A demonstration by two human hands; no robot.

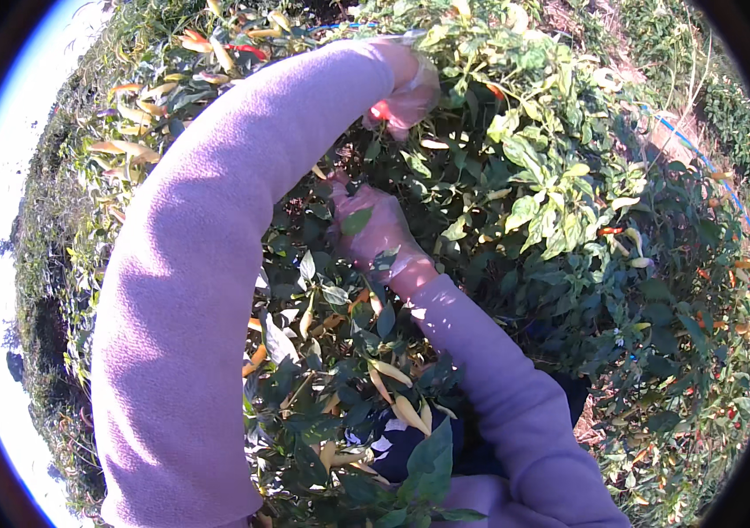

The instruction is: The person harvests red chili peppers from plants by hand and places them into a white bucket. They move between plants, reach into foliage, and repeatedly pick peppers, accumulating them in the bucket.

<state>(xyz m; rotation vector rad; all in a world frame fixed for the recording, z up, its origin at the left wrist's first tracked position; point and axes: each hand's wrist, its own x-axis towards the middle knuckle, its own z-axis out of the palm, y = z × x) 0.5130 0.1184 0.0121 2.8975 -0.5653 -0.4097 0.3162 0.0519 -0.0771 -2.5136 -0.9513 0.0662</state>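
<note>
My left hand, in a thin clear plastic glove, reaches over the top of a chili pepper plant from a long lilac sleeve. A bright red patch shows at its fingers; whether that is a pepper cannot be told. Lower down, my right hand, also in a clear glove, is among the leaves, partly covered by a green leaf. Its fingertips are hidden in shade. Pale yellow peppers hang below the right hand, with an orange pepper to their left. A pale pepper hangs just below my left hand.
Dense pepper plants surround both arms. More yellow peppers and a red pepper grow beyond the left sleeve. A blue hose or line curves over bare soil at the right. Leafy stems rise close in front of my body.
</note>
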